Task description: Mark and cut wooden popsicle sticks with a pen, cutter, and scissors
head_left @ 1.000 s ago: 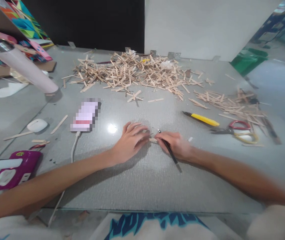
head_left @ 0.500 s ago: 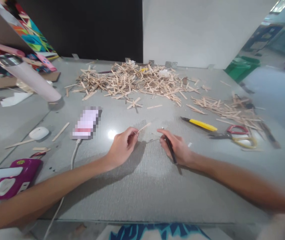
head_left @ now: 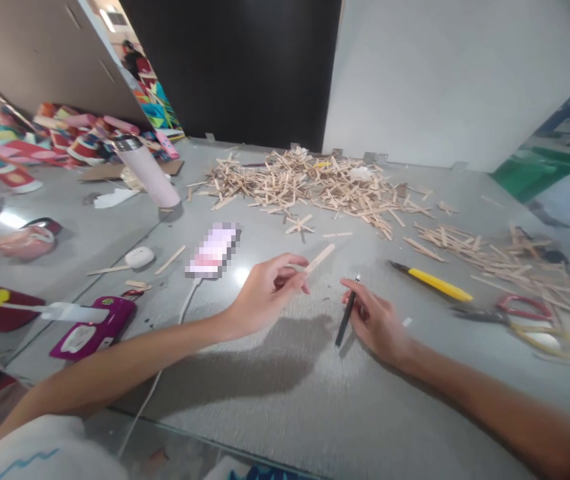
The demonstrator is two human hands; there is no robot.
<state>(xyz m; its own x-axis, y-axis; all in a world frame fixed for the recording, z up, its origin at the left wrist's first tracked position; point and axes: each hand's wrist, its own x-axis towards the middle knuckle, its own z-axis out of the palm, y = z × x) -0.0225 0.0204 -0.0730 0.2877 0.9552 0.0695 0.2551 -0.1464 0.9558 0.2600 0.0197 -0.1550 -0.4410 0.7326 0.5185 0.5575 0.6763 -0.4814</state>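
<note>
My left hand (head_left: 269,290) pinches one end of a flat wooden popsicle stick (head_left: 321,258), raised above the grey table. The stick's free end points up and to the right. Opposite it, my right hand (head_left: 377,320) is closed round a slim black pen (head_left: 346,323) with a silvery tip, near the table surface. Past both hands lies a star of crossed sticks (head_left: 299,225), with a single loose stick (head_left: 337,235) beside it.
A large heap of sticks (head_left: 285,183) spreads along the back. To the right are a yellow cutter knife (head_left: 439,285) and scissors (head_left: 522,308). On the left lie a phone (head_left: 213,251) with its cable, a purple box (head_left: 95,328), white earbuds case (head_left: 139,257) and a tumbler (head_left: 149,173).
My left hand has lifted the stick and turned its flat face to view. The pen in my right hand now slants the other way. The whole view has swung left.
</note>
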